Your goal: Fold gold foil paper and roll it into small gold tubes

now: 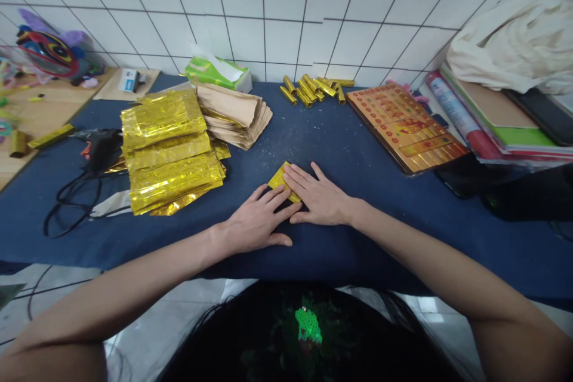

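Observation:
A small piece of gold foil paper (278, 176) lies on the dark blue tablecloth in front of me, partly covered by my fingers. My left hand (259, 218) is spread flat, its fingertips on the near edge of the paper. From the other side my right hand (320, 196) rests with outstretched fingers over the paper's right part. How the paper is folded under the fingers is hidden. Left of the hands is a stack of gold foil sheets (168, 155), with brown-backed paper (235, 110) behind it. Several rolled gold tubes (313, 89) lie near the wall.
A black glue gun (104, 150) with a looping cord sits at the left. Behind the stacks stands a green tissue pack (215, 71). A flat orange-gold box (403, 125) lies at the right, beside piled books (514, 125) and a white cloth (514, 42).

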Tool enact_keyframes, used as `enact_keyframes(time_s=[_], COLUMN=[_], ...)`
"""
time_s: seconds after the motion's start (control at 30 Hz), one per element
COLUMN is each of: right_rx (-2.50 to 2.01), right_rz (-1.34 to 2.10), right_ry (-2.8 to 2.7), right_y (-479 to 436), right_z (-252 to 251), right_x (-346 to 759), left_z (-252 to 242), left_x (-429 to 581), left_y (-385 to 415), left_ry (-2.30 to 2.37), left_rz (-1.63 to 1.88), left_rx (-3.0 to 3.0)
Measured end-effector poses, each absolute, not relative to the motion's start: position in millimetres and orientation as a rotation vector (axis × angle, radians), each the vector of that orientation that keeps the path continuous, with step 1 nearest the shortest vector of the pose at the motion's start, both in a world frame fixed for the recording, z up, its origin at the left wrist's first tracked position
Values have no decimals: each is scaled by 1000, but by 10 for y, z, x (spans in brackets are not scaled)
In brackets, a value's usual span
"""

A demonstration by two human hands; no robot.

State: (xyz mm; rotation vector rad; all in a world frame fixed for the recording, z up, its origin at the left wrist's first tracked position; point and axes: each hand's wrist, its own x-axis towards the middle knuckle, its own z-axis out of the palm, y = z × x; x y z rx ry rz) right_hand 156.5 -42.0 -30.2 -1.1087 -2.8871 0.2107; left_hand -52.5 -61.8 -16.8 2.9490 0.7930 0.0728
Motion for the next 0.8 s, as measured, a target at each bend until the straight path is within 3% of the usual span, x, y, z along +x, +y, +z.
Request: enact_keyframes(time_s=[0.8], right_rx=[-1158], right_rz=[264], right_ry=[-2826], right_y=[-202], right_z=[-304], right_x=[1739], left_z=[-129], left_x=[-562], left_y=[-504], left_ry=[655], left_rz=[77], left_rx=[2877])
